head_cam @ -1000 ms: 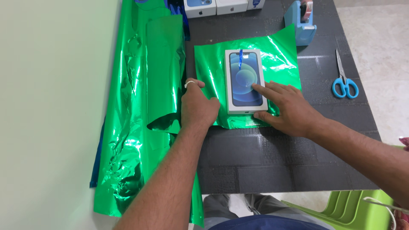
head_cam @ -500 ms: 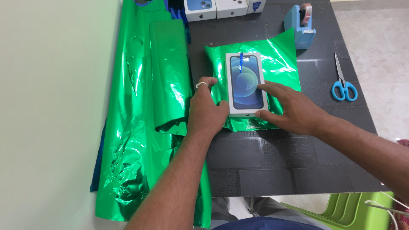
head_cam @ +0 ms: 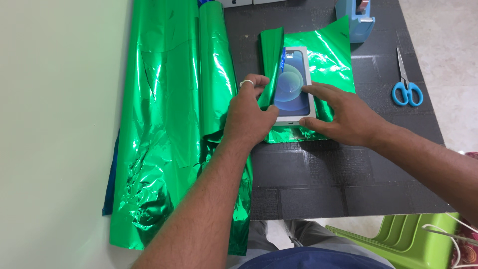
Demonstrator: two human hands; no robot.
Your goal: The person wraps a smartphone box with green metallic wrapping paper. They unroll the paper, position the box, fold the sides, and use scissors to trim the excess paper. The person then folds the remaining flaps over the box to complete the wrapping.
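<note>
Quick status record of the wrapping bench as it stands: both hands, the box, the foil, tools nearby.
left hand: lifts the foil's left edge against the box side
right hand: fingers flat on the box top
phone box: lying flat on the foil
green foil sheet: under the box, left flap raised
scissors: right, on the black table
tape dispenser: far edge

The box [head_cam: 295, 85] lies on the foil sheet [head_cam: 332, 55], scissors [head_cam: 407, 80] to its right.

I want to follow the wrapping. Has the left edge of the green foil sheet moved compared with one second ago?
Yes. The left hand has lifted the green foil sheet edge up and rightward over the phone box, away from the green foil roll.
</note>
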